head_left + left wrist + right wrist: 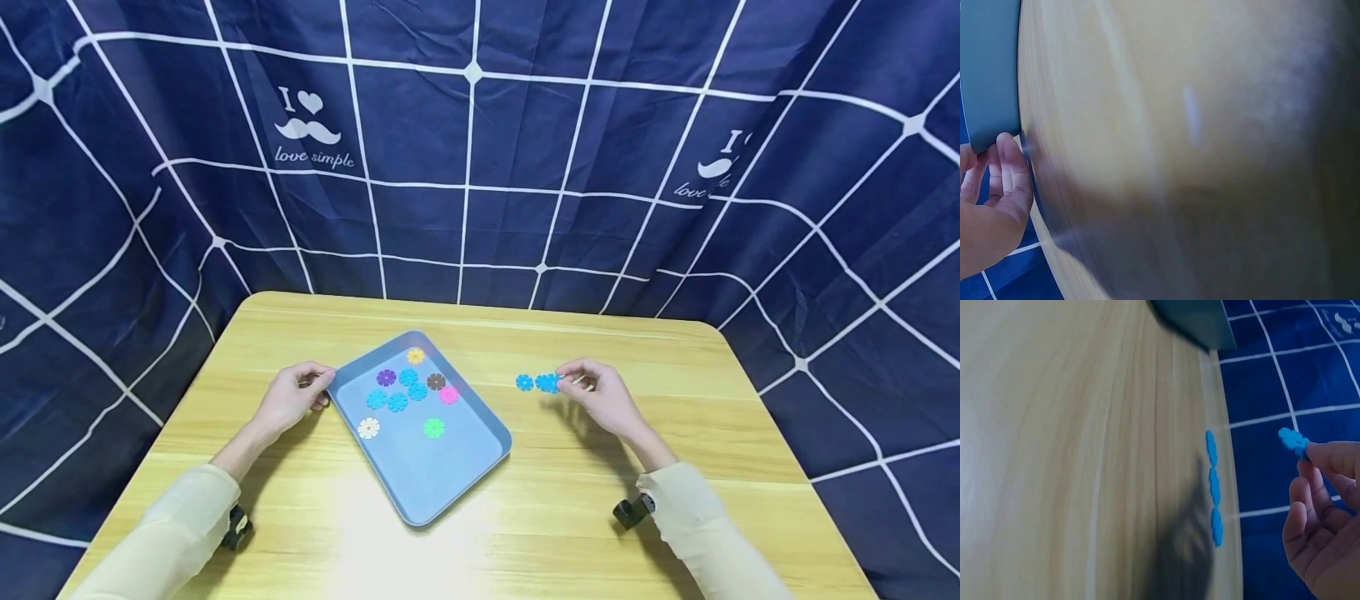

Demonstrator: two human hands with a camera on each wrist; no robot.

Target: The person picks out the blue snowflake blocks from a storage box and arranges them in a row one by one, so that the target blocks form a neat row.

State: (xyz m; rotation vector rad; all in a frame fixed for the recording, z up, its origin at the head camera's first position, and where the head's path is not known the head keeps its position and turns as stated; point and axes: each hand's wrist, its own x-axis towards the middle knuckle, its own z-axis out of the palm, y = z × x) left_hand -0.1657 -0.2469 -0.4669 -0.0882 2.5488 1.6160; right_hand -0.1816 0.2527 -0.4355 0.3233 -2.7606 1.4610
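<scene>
A bright blue, round, notch-edged plastic disc (1293, 442) was pinched by the right hand (602, 397) above the pale wooden table (660, 358), near three matching discs (1214, 486). A grey-blue rectangular tray (417, 473) was gripped at its corner by the left hand (295, 395).

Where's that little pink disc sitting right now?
In the head view, the pink disc lies inside the blue-gray tray, near its long side facing the right hand, just below and right of the brown disc.
</scene>
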